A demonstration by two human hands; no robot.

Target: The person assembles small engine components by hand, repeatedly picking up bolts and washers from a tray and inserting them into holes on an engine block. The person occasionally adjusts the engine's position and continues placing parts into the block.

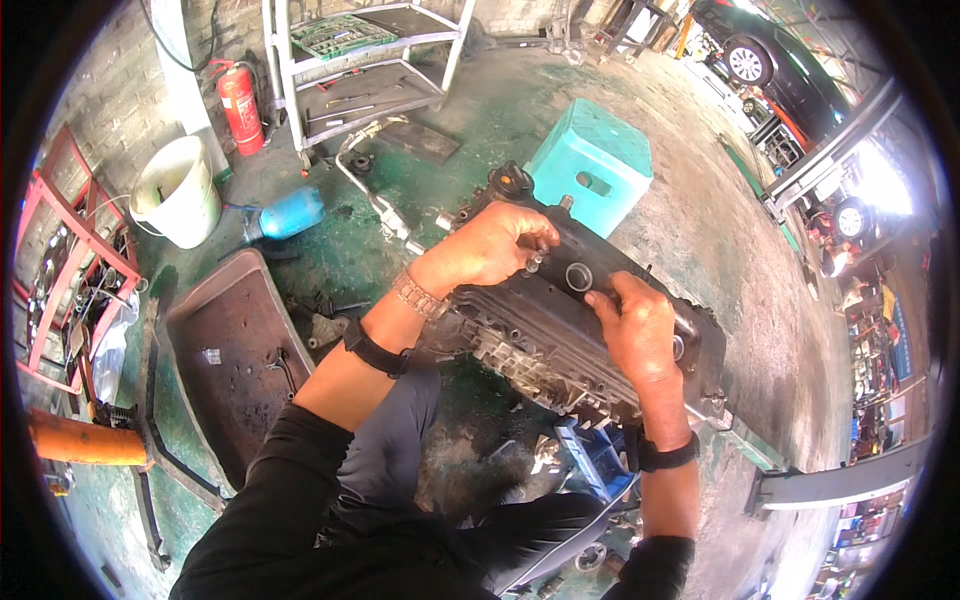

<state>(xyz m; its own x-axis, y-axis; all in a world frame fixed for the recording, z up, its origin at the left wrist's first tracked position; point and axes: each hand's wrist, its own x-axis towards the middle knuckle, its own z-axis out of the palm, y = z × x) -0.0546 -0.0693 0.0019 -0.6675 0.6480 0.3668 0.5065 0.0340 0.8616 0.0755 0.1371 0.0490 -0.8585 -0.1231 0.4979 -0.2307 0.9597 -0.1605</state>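
An engine cylinder head [520, 362] lies before me with its dark valve cover [560, 320] on top. Above the cover's far left part, my left hand [490, 243] is closed, pinching a small shiny metal part [535, 262] whose kind I cannot make out. My right hand [638, 325] rests on the cover's right half, fingers curled and thumb beside a round ringed opening [579, 277]. Whatever its fingers may hold is hidden. A black round cap [510, 182] sits at the cover's far left end.
Beyond the engine stands a turquoise plastic stool [595, 160]. To the left lie a brown drip tray [235, 350] and a blue bottle [292, 212], near a white bucket [180, 195]. A fire extinguisher [240, 110] and metal rack [370, 75] stand behind; a blue crate [595, 460] is nearer.
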